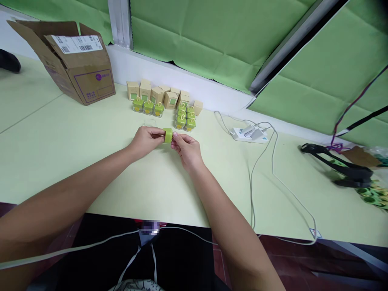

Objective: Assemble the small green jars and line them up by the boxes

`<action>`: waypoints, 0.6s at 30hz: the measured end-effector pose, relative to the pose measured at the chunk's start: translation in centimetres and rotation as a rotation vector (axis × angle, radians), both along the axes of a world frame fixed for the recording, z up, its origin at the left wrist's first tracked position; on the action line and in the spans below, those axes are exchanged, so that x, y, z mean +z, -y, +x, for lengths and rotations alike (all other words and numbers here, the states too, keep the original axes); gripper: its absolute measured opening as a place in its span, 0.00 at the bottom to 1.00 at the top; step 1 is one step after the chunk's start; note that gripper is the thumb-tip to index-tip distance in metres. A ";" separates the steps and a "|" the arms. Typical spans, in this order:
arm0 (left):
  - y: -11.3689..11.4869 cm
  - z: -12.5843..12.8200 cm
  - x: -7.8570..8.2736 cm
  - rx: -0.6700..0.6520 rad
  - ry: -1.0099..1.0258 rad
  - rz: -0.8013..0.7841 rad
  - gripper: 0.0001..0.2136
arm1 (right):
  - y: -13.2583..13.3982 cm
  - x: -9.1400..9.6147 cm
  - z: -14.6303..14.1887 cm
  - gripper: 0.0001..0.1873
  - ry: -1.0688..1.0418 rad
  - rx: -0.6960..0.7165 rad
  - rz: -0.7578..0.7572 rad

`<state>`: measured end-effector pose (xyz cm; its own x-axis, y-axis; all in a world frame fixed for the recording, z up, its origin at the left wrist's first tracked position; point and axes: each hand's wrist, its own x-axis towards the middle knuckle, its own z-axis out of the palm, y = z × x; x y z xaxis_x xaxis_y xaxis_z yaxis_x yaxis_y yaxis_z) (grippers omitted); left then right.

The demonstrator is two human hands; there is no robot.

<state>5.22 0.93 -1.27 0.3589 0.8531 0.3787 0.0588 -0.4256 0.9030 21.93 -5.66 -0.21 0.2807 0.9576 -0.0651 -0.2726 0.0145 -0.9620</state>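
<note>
Between my two hands is a green lid (168, 136), held on edge above the table. The fingers of my left hand (147, 139) pinch its left side. My right hand (187, 148) grips it from the right, with thumb and fingertips closed on it. Just behind my left hand stands a clear container (149, 122) without a lid, partly hidden by the fingers. Farther back are small clear jars with green lids and loops: a row of three (148, 107) and a cluster of several (185, 117) to the right.
Several small cardboard boxes (157, 95) line the wall behind the jars. A large open carton (81, 68) stands back left. On the right are a white power strip (250, 134) with trailing cables (273, 161) and a black headset-like strap (339, 163).
</note>
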 end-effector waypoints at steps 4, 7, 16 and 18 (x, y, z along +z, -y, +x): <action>0.5 0.2 0.5 0.021 0.021 0.002 0.09 | 0.1 0.0 -0.3 0.25 -0.037 -0.013 0.005; 1.3 0.4 1.3 0.050 0.017 0.033 0.11 | 0.3 0.3 -0.7 0.26 -0.070 0.033 0.029; 2.1 0.2 1.7 0.044 -0.095 0.180 0.09 | 1.0 0.7 -1.9 0.32 -0.060 0.094 0.057; 2.0 0.2 1.6 0.053 -0.103 0.197 0.09 | 0.9 0.5 -2.0 0.33 -0.075 0.102 0.060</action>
<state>5.41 -1.07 0.37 0.3609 0.7851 0.5034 0.1737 -0.5869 0.7908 19.97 -6.53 0.30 0.1784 0.9837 -0.0239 -0.3465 0.0401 -0.9372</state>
